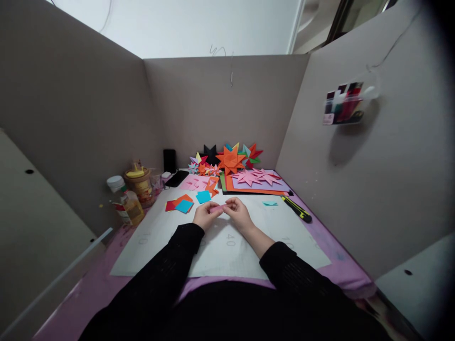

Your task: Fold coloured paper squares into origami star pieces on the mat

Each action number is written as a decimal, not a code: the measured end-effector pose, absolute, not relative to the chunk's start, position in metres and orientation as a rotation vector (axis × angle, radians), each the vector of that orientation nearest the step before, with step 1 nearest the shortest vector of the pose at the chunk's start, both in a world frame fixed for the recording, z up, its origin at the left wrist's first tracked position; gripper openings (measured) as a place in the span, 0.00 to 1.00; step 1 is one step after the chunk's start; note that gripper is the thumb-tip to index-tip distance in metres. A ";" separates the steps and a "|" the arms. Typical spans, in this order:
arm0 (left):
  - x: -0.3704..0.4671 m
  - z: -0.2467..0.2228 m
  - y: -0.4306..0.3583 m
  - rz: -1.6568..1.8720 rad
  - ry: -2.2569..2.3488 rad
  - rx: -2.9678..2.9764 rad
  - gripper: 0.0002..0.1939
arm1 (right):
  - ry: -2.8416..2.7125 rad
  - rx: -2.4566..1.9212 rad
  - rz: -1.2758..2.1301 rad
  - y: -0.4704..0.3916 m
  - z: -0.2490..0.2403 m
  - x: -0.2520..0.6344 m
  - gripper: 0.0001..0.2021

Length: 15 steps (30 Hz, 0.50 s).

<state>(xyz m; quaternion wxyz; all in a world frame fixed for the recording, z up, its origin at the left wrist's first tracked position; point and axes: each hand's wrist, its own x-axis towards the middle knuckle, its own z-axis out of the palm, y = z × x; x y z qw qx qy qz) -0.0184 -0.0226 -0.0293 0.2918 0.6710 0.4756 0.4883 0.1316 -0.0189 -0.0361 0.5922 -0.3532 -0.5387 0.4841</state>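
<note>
A small pink paper piece [217, 208] is held between my two hands, above the white sheet [159, 246]. My left hand [206, 216] pinches its left end, and the fingers of my right hand [238, 214] are closed on its right end. Just beyond my left hand lie blue paper squares [204, 197], with orange and red squares [171, 205] further left. To the right of my right hand rests a small folded turquoise paper [269, 203].
Folded paper stars [231, 160] stand at the back, with pink stars [248, 177] on stacked coloured sheets. A yellow and black cutter [296, 209] lies right. A bottle [128, 203], a tub [141, 185] and a phone [177, 178] are left. Grey partitions surround the table.
</note>
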 end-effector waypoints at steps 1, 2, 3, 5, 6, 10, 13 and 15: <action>-0.018 -0.029 -0.022 1.300 1.267 1.786 0.15 | -1.254 -0.824 1.123 -0.019 -0.036 0.132 0.14; -0.019 -0.029 -0.022 1.301 1.267 1.783 0.15 | -1.256 -0.828 1.120 -0.019 -0.036 0.132 0.14; -0.019 -0.030 -0.022 1.303 1.267 1.779 0.15 | -1.261 -0.833 1.116 -0.019 -0.036 0.132 0.14; -0.019 -0.030 -0.022 1.311 1.265 1.765 0.15 | -1.273 -0.844 1.110 -0.019 -0.036 0.132 0.14; -0.018 -0.029 -0.022 1.310 1.262 1.753 0.15 | -1.278 -0.847 1.109 -0.019 -0.036 0.132 0.14; -0.018 -0.027 -0.024 1.263 1.231 1.637 0.17 | -1.290 -0.839 1.084 -0.019 -0.038 0.131 0.14; -0.018 -0.026 -0.024 1.240 1.191 1.502 0.19 | -1.314 -0.854 0.996 -0.019 -0.039 0.130 0.12; -0.017 -0.025 -0.024 1.242 1.171 1.438 0.19 | -1.352 -0.871 0.952 -0.019 -0.039 0.130 0.10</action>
